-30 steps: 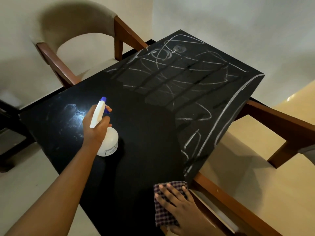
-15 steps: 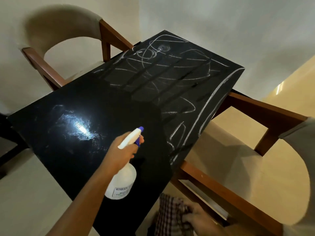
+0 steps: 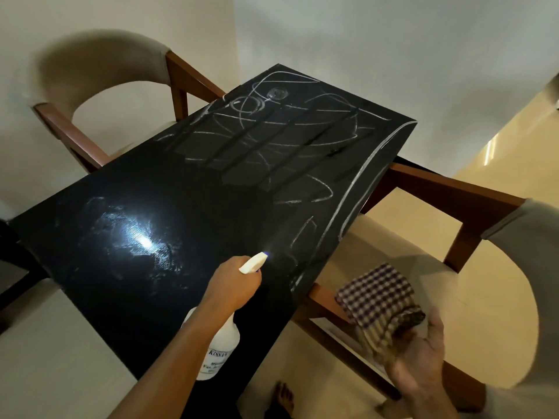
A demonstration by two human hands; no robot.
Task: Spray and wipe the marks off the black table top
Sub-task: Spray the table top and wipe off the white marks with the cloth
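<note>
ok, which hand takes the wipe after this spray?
Right hand: it holds the checked cloth beside the table's near chalk marks; left hand grips the spray bottle.

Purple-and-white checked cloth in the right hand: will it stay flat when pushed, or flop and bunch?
Probably floppy: the purple-and-white checked cloth droops in soft folds from the right hand. Likely light, since it looks like thin fabric and crumples small near the palm. Pushed across the black table top, it may bunch unless pressed flat.
</note>
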